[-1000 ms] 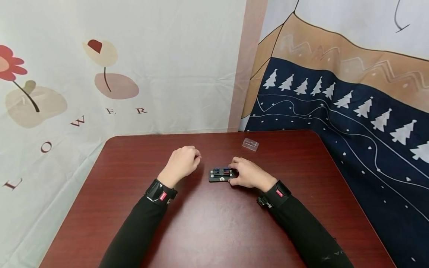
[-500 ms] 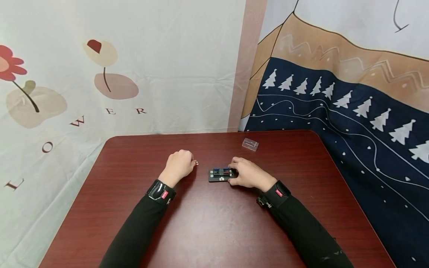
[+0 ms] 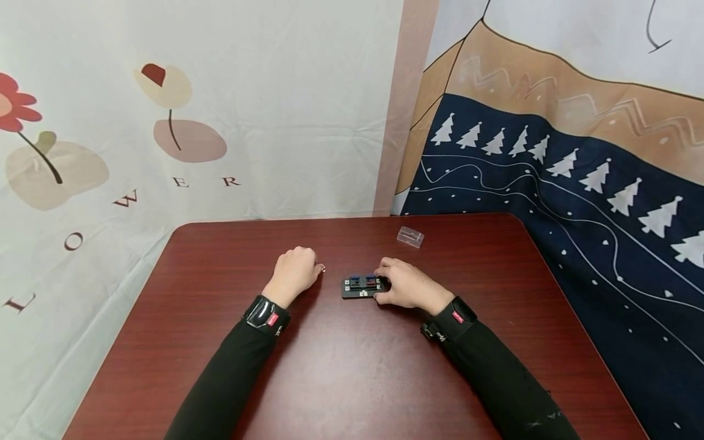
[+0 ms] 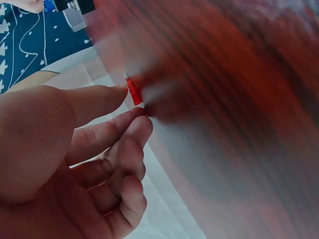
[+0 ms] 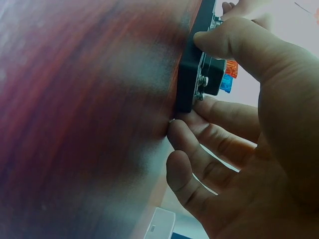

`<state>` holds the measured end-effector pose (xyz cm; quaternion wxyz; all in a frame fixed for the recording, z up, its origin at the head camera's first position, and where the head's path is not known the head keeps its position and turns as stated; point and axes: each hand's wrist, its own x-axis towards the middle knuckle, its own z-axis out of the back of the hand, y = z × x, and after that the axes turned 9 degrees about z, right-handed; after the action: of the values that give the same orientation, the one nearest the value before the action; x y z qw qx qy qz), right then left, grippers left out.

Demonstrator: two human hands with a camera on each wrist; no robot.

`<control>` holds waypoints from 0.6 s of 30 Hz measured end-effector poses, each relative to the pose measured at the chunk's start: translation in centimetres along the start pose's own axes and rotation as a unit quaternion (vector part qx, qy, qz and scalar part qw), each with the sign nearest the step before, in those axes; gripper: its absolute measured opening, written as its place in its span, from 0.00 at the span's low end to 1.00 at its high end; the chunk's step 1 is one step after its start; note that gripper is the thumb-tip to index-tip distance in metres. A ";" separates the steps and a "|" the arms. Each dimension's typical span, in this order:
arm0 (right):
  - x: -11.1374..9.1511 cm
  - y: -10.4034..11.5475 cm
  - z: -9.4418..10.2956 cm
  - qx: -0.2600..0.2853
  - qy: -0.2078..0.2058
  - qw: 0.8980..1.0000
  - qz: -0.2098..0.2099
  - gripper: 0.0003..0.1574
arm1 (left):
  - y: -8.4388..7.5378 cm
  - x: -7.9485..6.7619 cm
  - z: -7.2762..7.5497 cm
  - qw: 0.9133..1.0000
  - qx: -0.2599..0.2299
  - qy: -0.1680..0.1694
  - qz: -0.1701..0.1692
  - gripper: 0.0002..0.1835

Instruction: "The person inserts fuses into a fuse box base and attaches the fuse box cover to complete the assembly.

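Left hand (image 3: 293, 272): thumb and index finger pinch a small red fuse (image 4: 134, 92), remaining fingers curled in loosely. Fuse sits left of the black fuse block (image 3: 360, 286), apart from it. Looks near-weightless, stiff, smooth plastic, so easy to lose or twist in the fingers. Best hold is the flats of the red body, keeping skin off the pale, metal-looking prong (image 4: 125, 75) at its end. Prong is probably the part that bends first. Left wrist view is soft there, so I can't swear to a second prong or whether the fuse touches the table (image 3: 352, 366).

Right hand (image 3: 408, 286) grips the block at its right end: thumb on the near long side, fingers round the far side and end. Block lies flat on the table. Should be rigid, light, liable to skid if pushed without a brace. Low base edges are the right place to hold; avoid the screws (image 5: 203, 81) and the fuses on top.

Containers: block carries seated fuses, a blue one (image 5: 227, 83) and an orange-red one (image 5: 232, 67) showing in the right wrist view; full count is unclear. Clear plastic cover (image 3: 410, 237) lies on the table beyond the right hand, contents not readable. Likely thin, slick, crack-prone; lift by its side walls.
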<state>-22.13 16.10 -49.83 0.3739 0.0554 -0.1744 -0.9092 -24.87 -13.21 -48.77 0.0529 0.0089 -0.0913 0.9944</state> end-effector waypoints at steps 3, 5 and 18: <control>0.0 0.0 0.0 -0.001 0.001 1.000 -0.002 0.35 | 0.0 -0.1 0.0 1.000 -0.002 0.001 -0.001 0.17; 0.0 -0.1 0.0 0.000 0.002 1.000 -0.002 0.35 | -0.1 -0.2 0.0 1.000 -0.002 0.002 -0.003 0.16; 0.0 -0.2 -0.1 -0.003 0.002 1.000 0.001 0.35 | -0.5 -0.4 0.2 1.000 0.004 0.004 -0.006 0.14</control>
<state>-22.28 16.19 -50.01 0.3753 0.0560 -0.1707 -0.9093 -24.42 -12.81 -48.46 0.0592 0.0053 -0.0871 0.9944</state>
